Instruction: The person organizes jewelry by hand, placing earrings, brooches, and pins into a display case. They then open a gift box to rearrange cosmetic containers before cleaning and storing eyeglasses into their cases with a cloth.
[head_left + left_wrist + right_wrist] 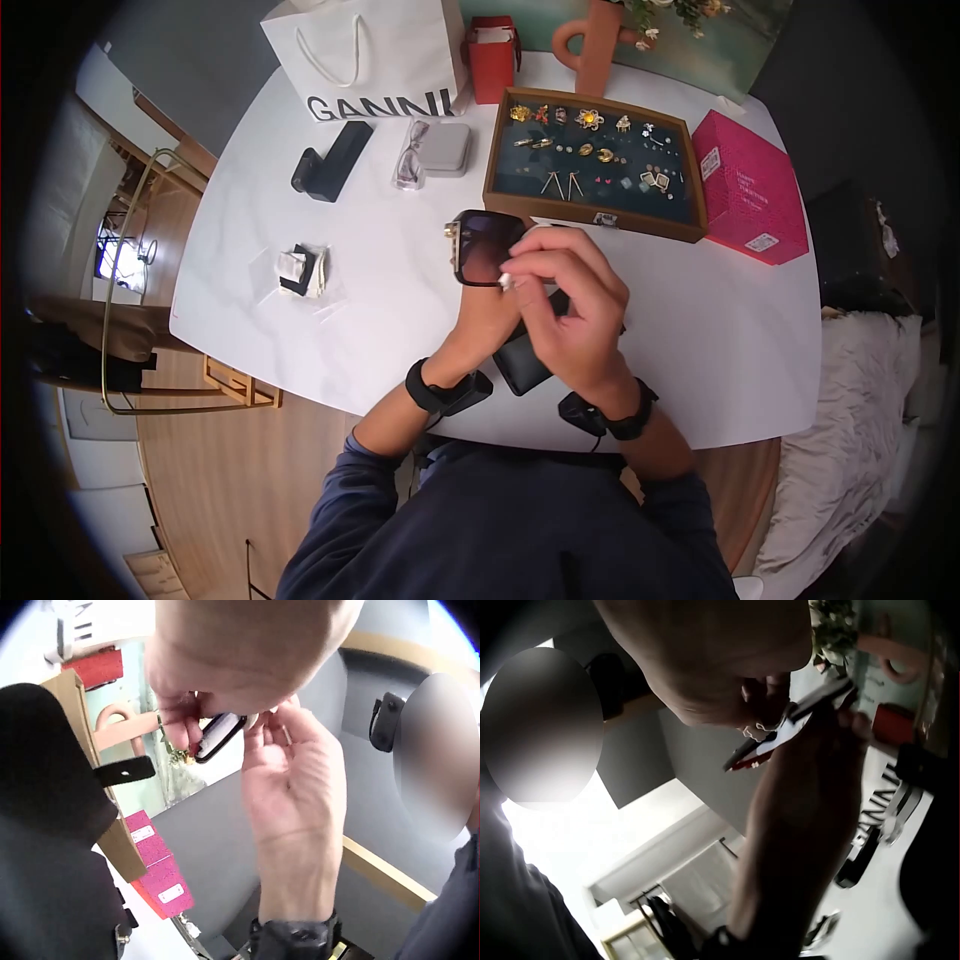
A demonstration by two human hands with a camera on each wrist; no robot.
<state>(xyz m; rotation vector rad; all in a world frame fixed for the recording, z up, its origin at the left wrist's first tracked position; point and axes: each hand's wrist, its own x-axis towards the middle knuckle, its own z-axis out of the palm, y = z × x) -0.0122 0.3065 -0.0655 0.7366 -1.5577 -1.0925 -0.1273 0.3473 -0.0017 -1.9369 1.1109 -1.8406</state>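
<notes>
Dark-lensed sunglasses (pixel 484 240) are held up above the table by the left hand (pixel 482 322), whose fingers are mostly hidden behind the lens. The right hand (pixel 578 315) pinches a small white piece (pixel 506 282) at the lower edge of the lens. In the left wrist view, the left hand (pixel 240 656) covers part of the glasses (pixel 221 737), with the right hand (pixel 296 772) close beside them. The right wrist view has the right hand (pixel 712 664) near the glasses and a crumpled white bit (pixel 759 733) at its fingertips. A black case (pixel 524 362) lies under the hands.
Behind the hands stands a jewellery box (pixel 600 223), with a pink box (pixel 752 190) to its right. A white paper bag (pixel 370 60), red box (pixel 492 65), grey case (pixel 446 150), clear glasses (pixel 410 160) and black case (pixel 340 160) lie further back. A plastic packet (pixel 300 272) is left.
</notes>
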